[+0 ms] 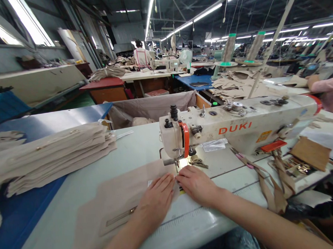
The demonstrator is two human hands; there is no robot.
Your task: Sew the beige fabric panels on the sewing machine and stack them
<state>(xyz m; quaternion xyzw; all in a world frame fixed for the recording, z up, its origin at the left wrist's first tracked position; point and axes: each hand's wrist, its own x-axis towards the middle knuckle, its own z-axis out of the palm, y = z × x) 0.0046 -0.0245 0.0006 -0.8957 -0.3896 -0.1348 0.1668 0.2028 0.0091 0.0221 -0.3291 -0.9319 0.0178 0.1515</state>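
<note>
At the front edge of the pale tabletop (141,135), right of its midpoint, a beige fabric panel (114,189) lies flat, its right end close to the lit needle area of the DUKI sewing machine (206,129). The panel spreads left toward the tabletop's front-left corner; full support from below probably keeps it from dragging.

Left hand (157,195): palm down on the panel, fingers extended and together, grasping nothing visible. Likely purpose: holding the cloth smooth against the surface. A zipper (120,217) set into the panel runs up to the left wrist, its metal pull just beside it.

Right hand (197,184): just in front of the needle area, fingers bent, tips near those of the left hand. Whether thumb and forefinger pinch the cloth edge cannot be told; the thumb is largely hidden. Placement so near the needle suggests fine control of that edge.

Printed ruler marks (172,224) follow the front edge, presumably for quick measuring.

A stack of beige fabric pieces (63,149) bridges the tabletop's left edge and the adjoining blue table (28,215), apparently for easy reach while leaving the sewing area free.

Toward the right edge: scissors (242,158) lie open beside the machine base, seemingly kept handy; fabric strips (285,175) hang over the front edge.
</note>
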